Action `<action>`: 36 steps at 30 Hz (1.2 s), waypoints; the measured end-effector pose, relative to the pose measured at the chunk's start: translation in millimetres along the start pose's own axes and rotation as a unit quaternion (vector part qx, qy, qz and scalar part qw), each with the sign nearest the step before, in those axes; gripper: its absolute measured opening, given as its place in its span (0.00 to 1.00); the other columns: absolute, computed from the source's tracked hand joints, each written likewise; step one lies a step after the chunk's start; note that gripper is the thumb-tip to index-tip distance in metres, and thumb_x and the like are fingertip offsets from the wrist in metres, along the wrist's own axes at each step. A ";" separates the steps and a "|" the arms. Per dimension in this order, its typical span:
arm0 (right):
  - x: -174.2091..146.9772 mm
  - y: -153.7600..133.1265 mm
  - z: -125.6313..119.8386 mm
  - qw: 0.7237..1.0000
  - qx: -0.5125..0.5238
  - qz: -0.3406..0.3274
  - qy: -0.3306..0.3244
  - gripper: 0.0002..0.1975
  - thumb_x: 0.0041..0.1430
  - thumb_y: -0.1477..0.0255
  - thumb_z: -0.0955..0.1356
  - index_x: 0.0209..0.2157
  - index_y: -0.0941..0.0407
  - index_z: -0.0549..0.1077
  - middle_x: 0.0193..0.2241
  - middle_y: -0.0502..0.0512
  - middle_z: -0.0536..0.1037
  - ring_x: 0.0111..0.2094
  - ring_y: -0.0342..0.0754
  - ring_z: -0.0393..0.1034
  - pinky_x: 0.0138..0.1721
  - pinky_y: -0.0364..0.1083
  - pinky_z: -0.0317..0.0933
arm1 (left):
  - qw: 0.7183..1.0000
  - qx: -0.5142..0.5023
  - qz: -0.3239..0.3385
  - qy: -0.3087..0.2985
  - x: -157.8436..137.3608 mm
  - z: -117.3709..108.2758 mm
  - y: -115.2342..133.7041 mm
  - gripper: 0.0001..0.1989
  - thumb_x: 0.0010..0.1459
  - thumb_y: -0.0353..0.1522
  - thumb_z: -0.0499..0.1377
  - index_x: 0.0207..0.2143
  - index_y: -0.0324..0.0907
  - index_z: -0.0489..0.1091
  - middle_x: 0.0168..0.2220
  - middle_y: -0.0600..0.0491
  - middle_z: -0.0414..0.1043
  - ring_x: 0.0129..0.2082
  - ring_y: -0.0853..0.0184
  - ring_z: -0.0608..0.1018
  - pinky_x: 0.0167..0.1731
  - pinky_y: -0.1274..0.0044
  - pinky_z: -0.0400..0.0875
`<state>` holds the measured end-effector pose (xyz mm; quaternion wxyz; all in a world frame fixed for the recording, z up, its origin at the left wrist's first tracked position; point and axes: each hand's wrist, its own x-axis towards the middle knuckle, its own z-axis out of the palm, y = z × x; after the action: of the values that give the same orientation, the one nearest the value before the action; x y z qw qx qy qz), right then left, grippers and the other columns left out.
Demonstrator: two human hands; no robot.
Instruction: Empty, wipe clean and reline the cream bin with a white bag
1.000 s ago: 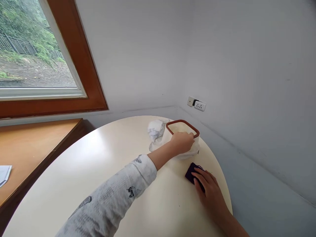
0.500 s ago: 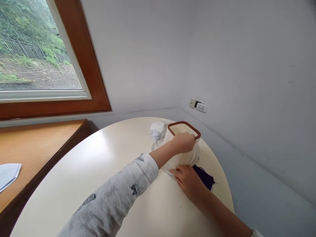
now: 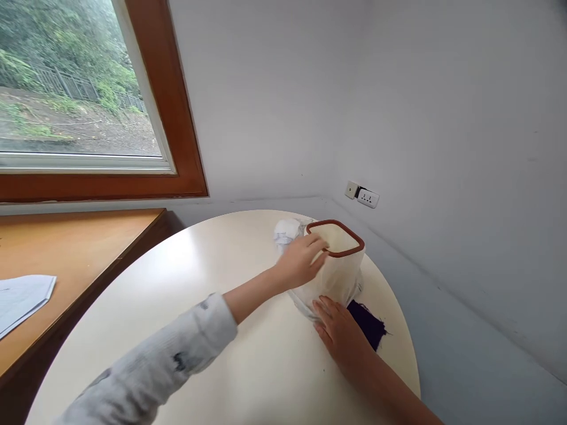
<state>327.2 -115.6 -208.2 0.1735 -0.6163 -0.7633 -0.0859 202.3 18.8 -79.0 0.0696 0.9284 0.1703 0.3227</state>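
A small pale bin (image 3: 343, 273) with a brown rim (image 3: 344, 253) stands on a round table. Thin whitish plastic film (image 3: 305, 301) lies bunched around its lower part. At the near left of the rim is my left hand (image 3: 299, 261), its thumb and fingers apart and nothing visibly held; the fingertips are slightly blurred. My right hand (image 3: 340, 333) rests with fingers stretched out against the film at the bin's near base. Just right of that hand lies a dark purple piece of cloth (image 3: 368, 323) with frayed edges. The bin's inside bottom is hidden.
A crumpled white bundle (image 3: 287, 230) sits left of the bin. The round cream table (image 3: 177, 307) stands near the wall corner, below a wall socket (image 3: 368, 198). To the left, a wooden desk (image 3: 97, 236) holds folded paper (image 3: 26, 298) under a window.
My left hand has let go of the bin's rim and moved left, its fingers opening. My right hand stays at the base, its fingers now spread more. The view has shifted slightly.
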 end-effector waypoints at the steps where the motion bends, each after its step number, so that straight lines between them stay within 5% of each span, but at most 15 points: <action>1: 3.0 -1.3 -4.9 1.000 0.015 -0.011 0.024 0.17 0.60 0.73 0.59 0.50 0.59 0.66 0.48 0.62 0.70 0.50 0.53 0.63 0.49 0.53 0.60 | 1.000 0.006 -0.026 0.007 -18.9 -7.3 -9.0 0.10 0.61 0.31 0.47 0.39 0.42 0.66 0.40 0.48 0.69 0.38 0.65 0.72 0.39 0.72 0.67; 7: 31.0 -27.1 -13.4 0.973 0.142 -0.116 0.143 0.07 0.57 0.79 0.61 0.29 0.57 0.68 0.32 0.55 0.74 0.36 0.47 0.67 0.39 0.48 0.62 | 0.971 0.054 -0.228 -0.036 -152.6 -45.7 -47.8 0.12 0.60 0.35 0.46 0.27 0.42 0.65 0.35 0.50 0.69 0.30 0.67 0.73 0.32 0.73 0.70; 10: 46.6 -47.1 0.9 0.966 0.180 -0.161 0.090 0.09 0.57 0.81 0.59 0.30 0.56 0.67 0.32 0.55 0.74 0.36 0.46 0.67 0.39 0.48 0.62 | 0.959 0.069 -0.263 -0.079 -204.7 -58.8 -37.5 0.13 0.61 0.36 0.44 0.28 0.44 0.65 0.40 0.49 0.69 0.35 0.65 0.74 0.34 0.73 0.71; 13: 58.1 -64.7 14.4 0.965 0.196 -0.174 0.009 0.11 0.57 0.80 0.57 0.32 0.55 0.68 0.35 0.56 0.74 0.39 0.47 0.67 0.42 0.48 0.61 | 0.957 0.079 -0.248 -0.128 -234.8 -64.0 -22.1 0.14 0.61 0.36 0.44 0.42 0.46 0.66 0.49 0.48 0.67 0.47 0.63 0.71 0.47 0.69 0.67; 17: 65.3 -76.1 18.7 0.962 0.167 -0.179 -0.123 0.17 0.61 0.68 0.58 0.51 0.54 0.64 0.56 0.57 0.63 0.57 0.49 0.54 0.56 0.53 0.50 | 0.949 0.115 -0.210 -0.205 -252.2 -59.2 -18.1 0.26 0.62 0.40 0.44 0.61 0.47 0.45 0.61 0.49 0.52 0.61 0.58 0.55 0.59 0.59 0.46; 22: 67.0 -77.1 14.9 0.941 0.144 -0.185 -0.245 0.27 0.64 0.60 0.51 0.62 0.52 0.43 0.63 0.54 0.44 0.63 0.49 0.34 0.61 0.55 0.34 | 0.937 0.131 -0.204 -0.251 -257.0 -52.7 -24.3 0.31 0.62 0.43 0.42 0.63 0.48 0.32 0.64 0.50 0.39 0.63 0.58 0.48 0.60 0.59 0.38; 36: 66.9 -77.4 20.7 0.945 0.138 -0.175 -0.241 0.27 0.63 0.58 0.51 0.62 0.49 0.44 0.63 0.53 0.43 0.63 0.50 0.35 0.61 0.56 0.35 | 0.934 0.116 -0.209 -0.265 -252.0 -54.4 -21.7 0.31 0.62 0.44 0.43 0.62 0.52 0.31 0.64 0.53 0.36 0.63 0.57 0.47 0.59 0.58 0.37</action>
<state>236.8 -65.0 -196.1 0.0495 -0.4457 -0.8824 0.1422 -22.4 -51.0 -186.7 0.0694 0.9252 0.3724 0.0214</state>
